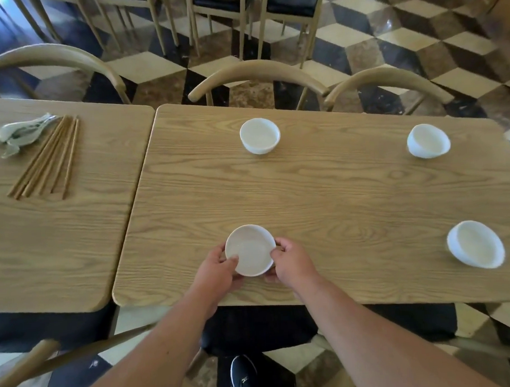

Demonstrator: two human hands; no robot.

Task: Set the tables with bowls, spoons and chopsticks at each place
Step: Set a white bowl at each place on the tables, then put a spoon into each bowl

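— Bowl (250, 250): white, round, shallow, plain and empty inside, thin rim, mouth up. Seen almost straight from above.
— Where?
— Near the front edge of the right table (335, 195), toward its left end. Resting on the wood or just above it; cannot tell which.
— Grip?
— Held from both sides. Left hand (219, 271) curled round the left of the rim, thumb over the edge, fingers beneath. Right hand (292, 262) likewise on the right of the rim, thumb on top.
— More like it?
— Three, same white, all empty, all on that table and well apart. Far bowl (259, 135) straight across, upright. Far right bowl (428, 140) and near right bowl (475, 244) looking tipped, perhaps only from the wide lens.
— Anything else for the places?
— Over on the left table (59, 231): brown chopsticks (46, 157) lying in a loose fan, and pale grey-green spoons (20, 133) heaped just beside their far ends.
— Around?
— Curved wooden chairs (257, 73) along the far side, a chequered floor (416, 40), a dark shoe (243, 375) below the near edge.
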